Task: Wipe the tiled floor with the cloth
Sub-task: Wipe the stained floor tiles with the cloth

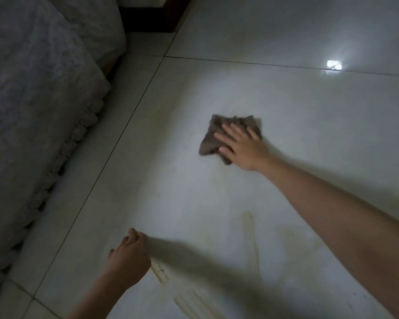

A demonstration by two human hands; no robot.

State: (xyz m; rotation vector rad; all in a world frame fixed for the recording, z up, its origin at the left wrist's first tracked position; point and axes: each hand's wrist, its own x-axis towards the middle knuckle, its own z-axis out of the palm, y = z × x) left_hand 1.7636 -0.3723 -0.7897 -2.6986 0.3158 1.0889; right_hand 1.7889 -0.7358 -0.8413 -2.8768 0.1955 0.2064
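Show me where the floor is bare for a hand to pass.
Widest bare stretch: pale tiled floor beyond the crumpled brown cloth under the right hand. Also between cloth and left hand. Crowded only along the grey lace-edged bedspread at left.

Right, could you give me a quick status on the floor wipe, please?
Right hand flat on cloth, pressing tiled floor. Left hand on floor, fingers curled, empty. Bedspread left, clear of cloth.
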